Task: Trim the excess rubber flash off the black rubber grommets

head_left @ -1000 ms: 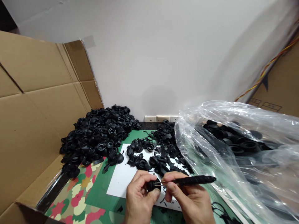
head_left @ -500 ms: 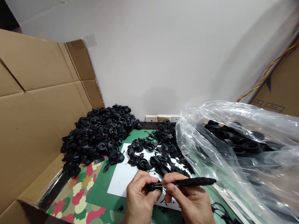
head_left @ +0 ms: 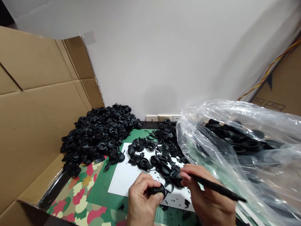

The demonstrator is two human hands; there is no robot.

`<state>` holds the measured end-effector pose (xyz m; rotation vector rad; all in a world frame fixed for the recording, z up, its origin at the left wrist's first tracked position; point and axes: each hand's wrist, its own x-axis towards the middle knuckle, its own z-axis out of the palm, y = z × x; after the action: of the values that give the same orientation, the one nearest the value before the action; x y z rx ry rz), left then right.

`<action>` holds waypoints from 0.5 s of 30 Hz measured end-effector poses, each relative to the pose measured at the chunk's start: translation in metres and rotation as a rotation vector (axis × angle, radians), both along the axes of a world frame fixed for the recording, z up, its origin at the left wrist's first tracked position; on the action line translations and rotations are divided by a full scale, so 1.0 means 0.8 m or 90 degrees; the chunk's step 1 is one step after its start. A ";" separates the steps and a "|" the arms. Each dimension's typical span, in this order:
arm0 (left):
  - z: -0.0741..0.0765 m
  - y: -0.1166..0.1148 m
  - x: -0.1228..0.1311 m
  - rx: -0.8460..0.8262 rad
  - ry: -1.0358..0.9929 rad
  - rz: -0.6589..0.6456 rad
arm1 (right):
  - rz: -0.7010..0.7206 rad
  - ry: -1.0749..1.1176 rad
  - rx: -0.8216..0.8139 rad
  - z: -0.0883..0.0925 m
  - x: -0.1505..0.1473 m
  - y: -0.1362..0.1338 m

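Note:
My left hand (head_left: 144, 199) pinches a round black rubber part (head_left: 157, 189) between thumb and fingers, above the lower edge of the white sheet (head_left: 117, 182). A thin black strip sticks out from the part's right side. My right hand (head_left: 209, 191) is closed on black-handled tweezers (head_left: 218, 187), whose handle slants down to the right. The tweezers' tips are hard to make out beside the black rubber parts (head_left: 164, 171) lying on the sheet. A gap separates my two hands.
A large heap of black rubber parts (head_left: 101, 135) lies left against a cardboard box (head_left: 47, 103). Black scraps (head_left: 168, 133) cover the back of the green mat (head_left: 136, 134). At right, a clear plastic bag (head_left: 192, 138) holds more black parts. Wall sockets (head_left: 152, 118) sit behind.
My right hand has moved right and slightly up with the tweezers, away from the rubber part in my left hand. The tweezers now tilt down to the right. My left hand stays nearly in place.

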<state>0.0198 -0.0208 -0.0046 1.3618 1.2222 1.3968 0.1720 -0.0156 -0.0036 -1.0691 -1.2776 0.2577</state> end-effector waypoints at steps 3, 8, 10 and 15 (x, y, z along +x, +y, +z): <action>0.004 0.001 0.000 0.011 0.010 0.018 | 0.032 0.102 -0.119 0.004 0.001 0.001; 0.010 0.004 -0.001 0.006 0.017 0.043 | 0.133 0.295 -0.267 0.008 -0.015 -0.005; 0.011 0.006 -0.002 0.004 0.014 0.043 | 0.163 0.320 -0.278 0.008 -0.016 -0.006; 0.008 0.014 -0.008 -0.047 -0.060 -0.002 | 0.236 0.345 -0.311 0.006 -0.012 -0.003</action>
<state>0.0133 -0.0099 0.0019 1.2336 1.1980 1.3835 0.1624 -0.0180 0.0012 -1.0559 -0.9222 1.1085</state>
